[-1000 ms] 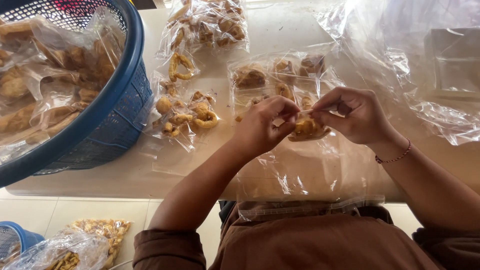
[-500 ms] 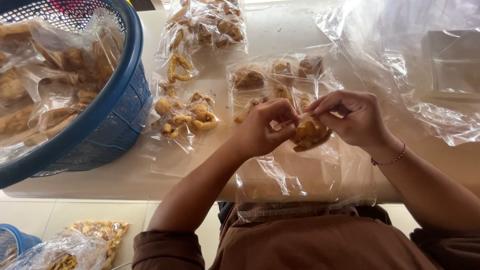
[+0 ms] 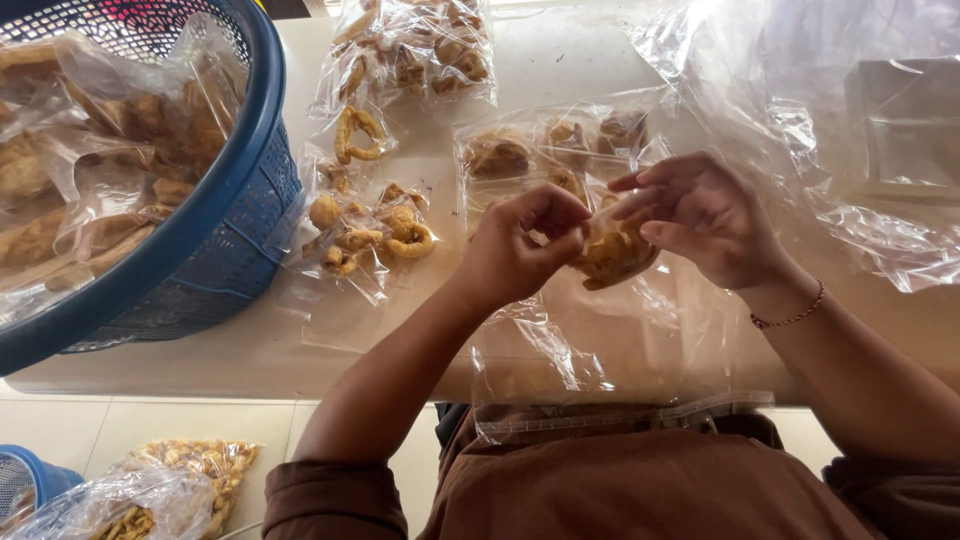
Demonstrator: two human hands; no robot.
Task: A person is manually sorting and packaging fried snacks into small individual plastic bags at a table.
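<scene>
Between the two hands, a golden fried snack piece (image 3: pixel 615 250) is pinched: left hand (image 3: pixel 525 245) curled shut on its near side, right hand (image 3: pixel 705 220) with fingers closed on its far side. Versus a second ago, the piece sits slightly lower and the hands have closed in tighter; grip looks more settled. Below them a clear empty bag (image 3: pixel 600 370) drapes over the table edge (image 3: pixel 180 375). Filled snack packets (image 3: pixel 365 225) lie left; blue basket (image 3: pixel 215 240) crowds the far left. Crinkled plastic sheeting (image 3: pixel 880 150) hems the right. Free room: only directly beneath the hands.
</scene>
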